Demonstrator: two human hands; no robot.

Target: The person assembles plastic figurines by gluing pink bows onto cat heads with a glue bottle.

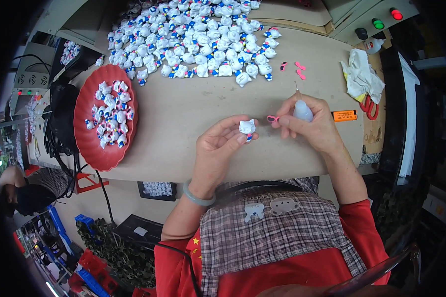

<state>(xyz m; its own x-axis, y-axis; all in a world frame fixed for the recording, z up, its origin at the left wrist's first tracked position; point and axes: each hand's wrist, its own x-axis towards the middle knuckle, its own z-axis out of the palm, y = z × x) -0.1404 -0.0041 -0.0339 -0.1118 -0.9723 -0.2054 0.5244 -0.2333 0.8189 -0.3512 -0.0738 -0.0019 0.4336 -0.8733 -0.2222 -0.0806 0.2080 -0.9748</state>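
Observation:
Between thumb and fingers, my left hand [219, 141] holds a small white cat figurine [247, 127] with a blue and pink body. My right hand [309, 121] pinches a tiny pair of pink sunglasses [272, 119] with dark lenses at its fingertips. The same hand keeps a translucent needle-tip glue bottle [303, 111] in its grip, the thin needle pointing away from me. A small gap separates the sunglasses from the figurine. Farther off on the table lie several loose pink pieces [301, 70], one of them sunglasses with dark lenses [283, 66].
A large heap of cat figurines [198, 39] covers the table's far side. At left, a red scalloped tray [84, 141] holds more figurines. To the right are an orange marker-like tube [344, 116], red-handled scissors [369, 108] and a crumpled white cloth [362, 74].

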